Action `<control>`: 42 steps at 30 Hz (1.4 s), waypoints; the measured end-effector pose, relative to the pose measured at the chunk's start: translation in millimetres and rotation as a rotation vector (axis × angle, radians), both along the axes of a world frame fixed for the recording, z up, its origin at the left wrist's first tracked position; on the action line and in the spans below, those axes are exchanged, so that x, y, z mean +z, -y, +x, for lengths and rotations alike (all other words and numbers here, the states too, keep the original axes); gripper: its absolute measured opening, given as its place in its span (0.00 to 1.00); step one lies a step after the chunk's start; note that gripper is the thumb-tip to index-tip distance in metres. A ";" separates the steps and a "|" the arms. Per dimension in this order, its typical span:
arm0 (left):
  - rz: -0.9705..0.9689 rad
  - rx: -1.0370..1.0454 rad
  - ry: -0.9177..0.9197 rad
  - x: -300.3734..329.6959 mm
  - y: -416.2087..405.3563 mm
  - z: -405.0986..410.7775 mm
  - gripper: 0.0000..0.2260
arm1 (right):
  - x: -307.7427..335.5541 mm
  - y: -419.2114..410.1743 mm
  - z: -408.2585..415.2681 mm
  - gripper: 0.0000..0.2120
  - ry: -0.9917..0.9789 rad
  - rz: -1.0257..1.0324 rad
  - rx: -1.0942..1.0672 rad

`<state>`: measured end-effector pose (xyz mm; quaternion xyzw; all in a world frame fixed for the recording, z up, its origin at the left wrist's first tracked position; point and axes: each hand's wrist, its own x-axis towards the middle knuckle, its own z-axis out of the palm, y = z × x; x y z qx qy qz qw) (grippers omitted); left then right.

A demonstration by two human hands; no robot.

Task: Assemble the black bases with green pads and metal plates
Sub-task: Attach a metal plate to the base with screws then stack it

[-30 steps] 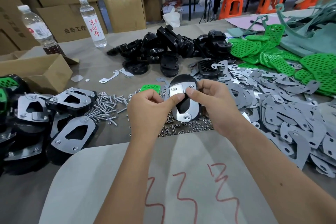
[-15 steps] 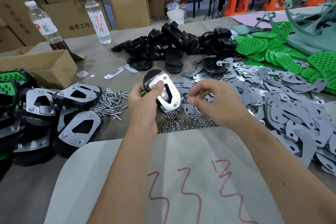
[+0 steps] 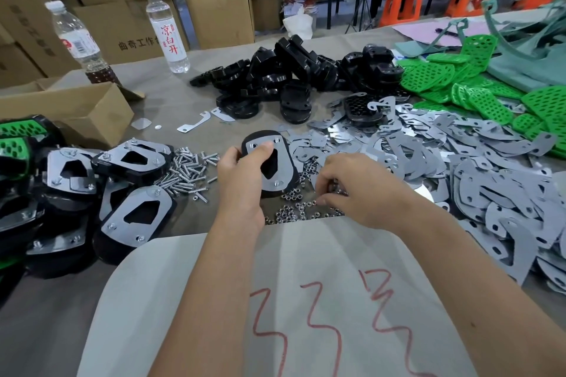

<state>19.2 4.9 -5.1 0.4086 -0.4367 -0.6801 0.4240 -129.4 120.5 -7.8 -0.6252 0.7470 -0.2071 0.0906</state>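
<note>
Nearest the person lies a pale sheet (image 3: 306, 300) scrawled with red marks, apparently serving as a work mat at the table's edge. Just past it, the left hand (image 3: 242, 180) grips a black base (image 3: 269, 165) with a metal plate (image 3: 269, 147) laid on top. The thumb presses on the plate, likely to keep the holes lined up while fasteners go in. The base is tilted toward the person, raised above a scatter of small nuts (image 3: 294, 208).

The right hand (image 3: 352, 190) reaches down into those nuts with fingers curled, seemingly pinching one up, though whether it has one cannot be told.

To the left, loose screws (image 3: 186, 168) lie heaped within easy reach, and beside them finished bases (image 3: 134, 211) are stacked plate-up, out of the working space. To the right, spare plates (image 3: 459, 168) spread in a wide pile.

Farther back sit the unused black bases (image 3: 291, 73) and, on the right, green pads (image 3: 459, 82), each kind kept in its own heap, presumably for quick picking. Two water bottles (image 3: 167, 30) and cardboard boxes (image 3: 214, 12) stand at the far edge.
</note>
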 end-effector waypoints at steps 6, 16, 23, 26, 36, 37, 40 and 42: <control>-0.013 -0.037 0.009 1.5 -2.8 -0.9 0.04 | -2.2 0.5 1.2 0.08 0.060 -0.113 -0.036; -0.104 -0.167 0.111 -0.6 -6.1 -4.2 0.07 | 1.7 1.4 3.5 0.07 0.760 -0.518 -0.193; -0.173 -0.217 0.203 -3.5 -11.1 -10.4 0.09 | 1.8 1.8 4.0 0.09 0.832 -0.586 -0.177; -0.206 -0.233 0.234 -3.6 -14.6 -12.3 0.08 | 1.8 3.5 7.4 0.06 0.770 -0.539 -0.145; -0.134 -0.290 0.155 -1.3 -14.4 -10.7 0.08 | 4.4 0.9 1.2 0.10 0.746 -0.503 -0.018; -0.132 -0.292 0.153 -1.7 -14.4 -10.7 0.09 | 3.7 1.2 0.4 0.10 0.742 -0.503 -0.018; -0.138 -0.296 0.150 -1.6 -14.0 -9.8 0.08 | 0.8 2.1 -0.9 0.09 0.733 -0.509 -0.040; -0.147 -0.303 0.160 -1.5 -13.8 -9.1 0.10 | -0.5 1.9 -2.1 0.08 0.725 -0.510 -0.041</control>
